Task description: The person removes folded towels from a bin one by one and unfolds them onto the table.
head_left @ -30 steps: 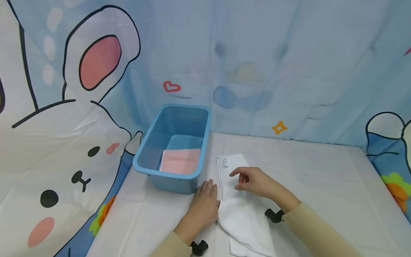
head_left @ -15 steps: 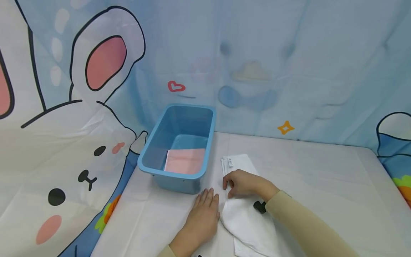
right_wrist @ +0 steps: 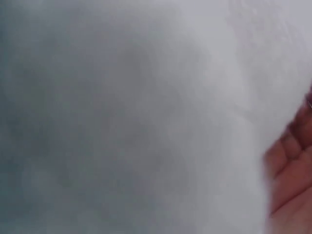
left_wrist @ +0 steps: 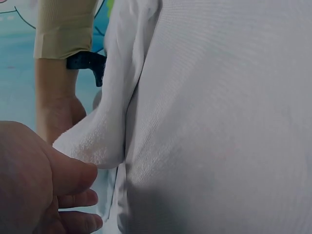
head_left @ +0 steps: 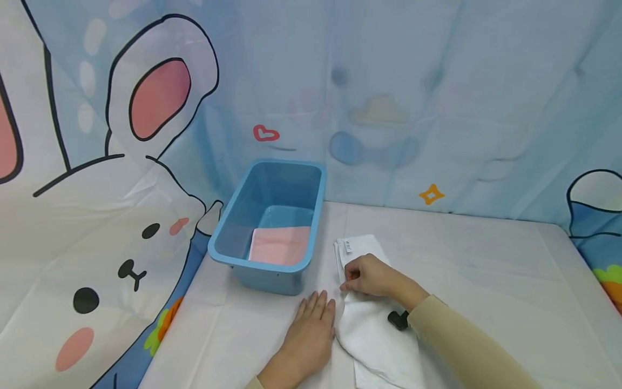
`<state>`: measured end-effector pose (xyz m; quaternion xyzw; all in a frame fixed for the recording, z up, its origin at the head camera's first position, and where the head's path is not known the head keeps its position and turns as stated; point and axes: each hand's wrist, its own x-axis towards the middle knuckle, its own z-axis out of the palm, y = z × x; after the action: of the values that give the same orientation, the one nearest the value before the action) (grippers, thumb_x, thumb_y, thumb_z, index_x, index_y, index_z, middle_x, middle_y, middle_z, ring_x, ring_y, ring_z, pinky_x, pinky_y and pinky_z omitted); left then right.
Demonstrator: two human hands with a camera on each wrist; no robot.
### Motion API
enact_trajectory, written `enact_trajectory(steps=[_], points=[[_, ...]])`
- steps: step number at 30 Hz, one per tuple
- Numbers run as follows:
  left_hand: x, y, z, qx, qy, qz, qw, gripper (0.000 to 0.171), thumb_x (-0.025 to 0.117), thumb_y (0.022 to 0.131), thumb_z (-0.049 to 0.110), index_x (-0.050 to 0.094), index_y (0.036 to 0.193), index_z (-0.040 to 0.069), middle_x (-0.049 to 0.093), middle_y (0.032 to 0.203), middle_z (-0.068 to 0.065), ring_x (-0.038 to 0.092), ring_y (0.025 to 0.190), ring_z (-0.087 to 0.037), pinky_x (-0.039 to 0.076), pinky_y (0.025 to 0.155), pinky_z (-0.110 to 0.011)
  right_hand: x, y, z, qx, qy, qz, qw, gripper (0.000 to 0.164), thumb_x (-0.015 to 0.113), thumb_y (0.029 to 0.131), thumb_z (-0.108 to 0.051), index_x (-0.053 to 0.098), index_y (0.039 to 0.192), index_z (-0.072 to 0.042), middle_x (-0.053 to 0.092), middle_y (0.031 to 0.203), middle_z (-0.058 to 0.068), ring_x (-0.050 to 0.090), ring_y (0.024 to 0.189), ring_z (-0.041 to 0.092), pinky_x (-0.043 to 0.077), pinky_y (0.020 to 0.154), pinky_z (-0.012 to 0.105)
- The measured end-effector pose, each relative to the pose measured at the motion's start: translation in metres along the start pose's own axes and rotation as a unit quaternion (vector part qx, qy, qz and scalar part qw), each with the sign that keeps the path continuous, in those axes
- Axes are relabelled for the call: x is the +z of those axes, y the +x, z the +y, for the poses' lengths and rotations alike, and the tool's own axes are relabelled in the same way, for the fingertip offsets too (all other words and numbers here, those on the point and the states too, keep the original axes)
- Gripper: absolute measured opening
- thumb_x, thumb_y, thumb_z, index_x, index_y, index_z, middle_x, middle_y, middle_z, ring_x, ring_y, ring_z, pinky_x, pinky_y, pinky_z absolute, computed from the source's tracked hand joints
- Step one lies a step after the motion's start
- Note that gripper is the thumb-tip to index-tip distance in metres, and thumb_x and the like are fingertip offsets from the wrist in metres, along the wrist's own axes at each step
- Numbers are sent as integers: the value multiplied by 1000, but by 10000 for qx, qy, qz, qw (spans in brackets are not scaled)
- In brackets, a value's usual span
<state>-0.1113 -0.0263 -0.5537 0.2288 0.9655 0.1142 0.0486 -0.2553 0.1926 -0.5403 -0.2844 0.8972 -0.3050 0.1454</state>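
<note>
On the table (head_left: 486,270), short of its far edge, a white towel (head_left: 381,340) seemed mid-fold. The left hand (head_left: 308,337) lay flat beside it, fingers straight; the right hand (head_left: 371,276) curled over it, pinch unclear. Aligning edges seemed due.

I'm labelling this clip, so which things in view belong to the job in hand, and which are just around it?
Part of the job, it seems:
White cloth
Right hand, fingers curled at the cloth
Left hand, beside the cloth

Apparently just around it:
Blue bin, untouched
Pink cloth, inside the bin
Printed backdrop
</note>
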Motion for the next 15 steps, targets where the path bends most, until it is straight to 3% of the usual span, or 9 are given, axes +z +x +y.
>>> enact_trajectory(steps=[8,15], points=[[2,-1,3,62,134,33,9999,55,54,112,29,48,161,4,39,172,-20,34,163,-39,33,130,-57,-2,-3,-5,780,332,527,9950,35,92,87,-32,64,69,-20,58,55,-8,58,47,10,45,49,25],[4,-2,5,174,120,62,9998,52,50,113,26,48,160,3,41,171,-21,36,162,-39,34,130,-58,-8,-8,2,798,571,631,9932,26,84,88,-7,62,77,-16,58,66,-3,63,54,13,55,54,27]])
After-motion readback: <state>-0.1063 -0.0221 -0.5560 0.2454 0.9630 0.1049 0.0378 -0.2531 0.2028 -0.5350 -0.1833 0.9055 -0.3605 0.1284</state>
